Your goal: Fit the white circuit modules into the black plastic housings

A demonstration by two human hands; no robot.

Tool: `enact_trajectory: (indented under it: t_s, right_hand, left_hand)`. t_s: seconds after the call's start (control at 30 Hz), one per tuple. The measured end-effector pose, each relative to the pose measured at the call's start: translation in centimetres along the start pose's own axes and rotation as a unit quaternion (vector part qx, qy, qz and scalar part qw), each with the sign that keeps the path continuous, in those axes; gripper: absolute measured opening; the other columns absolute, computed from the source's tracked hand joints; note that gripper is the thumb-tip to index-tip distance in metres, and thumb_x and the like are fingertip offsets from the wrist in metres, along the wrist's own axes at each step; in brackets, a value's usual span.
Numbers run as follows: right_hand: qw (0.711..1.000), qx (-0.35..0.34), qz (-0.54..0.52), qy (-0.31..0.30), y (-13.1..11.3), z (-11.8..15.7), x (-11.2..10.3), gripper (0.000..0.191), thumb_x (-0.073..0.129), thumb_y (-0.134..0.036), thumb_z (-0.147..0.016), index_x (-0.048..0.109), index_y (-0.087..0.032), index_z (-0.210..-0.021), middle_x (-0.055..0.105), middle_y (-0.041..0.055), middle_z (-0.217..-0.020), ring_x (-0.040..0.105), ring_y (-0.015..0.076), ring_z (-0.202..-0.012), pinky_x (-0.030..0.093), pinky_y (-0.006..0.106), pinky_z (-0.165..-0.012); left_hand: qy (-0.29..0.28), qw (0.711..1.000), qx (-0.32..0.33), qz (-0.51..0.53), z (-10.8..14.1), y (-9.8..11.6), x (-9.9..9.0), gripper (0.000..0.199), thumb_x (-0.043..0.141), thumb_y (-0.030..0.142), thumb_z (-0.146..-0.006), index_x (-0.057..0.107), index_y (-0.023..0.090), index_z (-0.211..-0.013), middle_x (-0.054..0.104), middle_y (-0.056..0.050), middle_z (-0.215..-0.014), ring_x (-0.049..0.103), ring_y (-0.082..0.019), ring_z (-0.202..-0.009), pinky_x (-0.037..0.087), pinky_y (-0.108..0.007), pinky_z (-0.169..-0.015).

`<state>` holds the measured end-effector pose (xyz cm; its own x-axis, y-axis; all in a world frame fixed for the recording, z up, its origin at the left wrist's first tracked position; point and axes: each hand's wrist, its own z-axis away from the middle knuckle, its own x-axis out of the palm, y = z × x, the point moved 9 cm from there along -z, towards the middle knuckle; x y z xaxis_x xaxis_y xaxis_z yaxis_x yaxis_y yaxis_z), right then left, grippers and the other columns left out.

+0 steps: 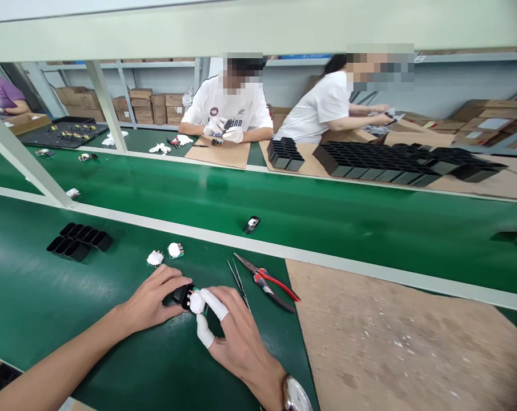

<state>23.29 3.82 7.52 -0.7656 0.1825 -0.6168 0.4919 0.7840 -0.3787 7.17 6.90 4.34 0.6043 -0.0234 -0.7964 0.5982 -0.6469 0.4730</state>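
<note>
Between thumb and fingers my left hand (159, 297) grips a small black plastic housing (181, 296), its opening turned right. My right hand (235, 331), with white finger cots on thumb and index finger, pinches a small circuit board (197, 302) topped by a white lump. The board's left edge is at the mouth of the housing; how far it sits inside is hidden. Two similar boards with white lumps, one nearer (155, 258) and one farther (175, 250), lie beyond my left hand. Tweezers (239, 282) and red-handled long-nose pliers (267, 282) rest right of them.
Several empty black housings (79, 241) stand at left. A metal rail (258, 245) separates my bench from a green belt (189, 188) carrying a filled housing (252, 224). Cardboard (404, 337) covers the right side. Across, co-workers (228, 108) sit near rows of black housings (369, 162).
</note>
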Motion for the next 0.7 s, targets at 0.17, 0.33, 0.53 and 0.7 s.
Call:
enact_trajectory:
  t_s: [0.17, 0.33, 0.53, 0.7]
  right_hand:
    - [1.000, 0.004, 0.012, -0.011, -0.02, 0.03, 0.30, 0.059, 0.061, -0.005, -0.092, 0.046, -0.017, -0.149, 0.068, 0.0154, -0.121, 0.064, 0.0295, -0.108, 0.061, 0.048, -0.089]
    - [1.000, 0.009, 0.015, -0.021, -0.11, -0.10, 0.34, 0.061, 0.059, -0.006, -0.094, 0.043, -0.019, -0.151, 0.069, 0.0147, -0.120, 0.065, 0.0291, -0.106, 0.062, 0.048, -0.087]
    - [0.999, 0.019, 0.024, -0.031, -0.04, -0.08, 0.65, 0.061, 0.057, -0.008, -0.095, 0.042, -0.021, -0.153, 0.069, 0.0142, -0.121, 0.067, 0.0288, -0.105, 0.062, 0.047, -0.086]
    - [0.998, 0.018, 0.029, -0.045, 0.03, 0.00, 0.95, 0.059, 0.056, -0.008, -0.095, 0.043, -0.020, -0.151, 0.068, 0.0141, -0.122, 0.065, 0.0287, -0.104, 0.062, 0.047, -0.085]
  left_hand:
    - [0.008, 1.000, 0.006, -0.012, 0.10, -0.02, -0.05, 0.048, 0.073, 0.029, -0.099, 0.055, 0.025, -0.144, 0.066, -0.012, -0.123, 0.063, -0.027, -0.108, 0.058, -0.043, -0.095]
    - [-0.002, 1.000, 0.010, -0.021, 0.15, 0.06, 0.14, 0.049, 0.072, 0.029, -0.099, 0.055, 0.026, -0.145, 0.065, -0.012, -0.124, 0.063, -0.028, -0.110, 0.057, -0.044, -0.096]
    - [-0.005, 1.000, 0.017, -0.024, 0.11, 0.38, 0.22, 0.048, 0.071, 0.029, -0.100, 0.054, 0.027, -0.146, 0.065, -0.011, -0.123, 0.063, -0.027, -0.108, 0.057, -0.043, -0.095]
    - [-0.005, 0.999, 0.017, -0.026, 0.12, 0.46, 0.36, 0.047, 0.071, 0.029, -0.100, 0.056, 0.026, -0.145, 0.064, -0.011, -0.123, 0.063, -0.027, -0.109, 0.057, -0.041, -0.093]
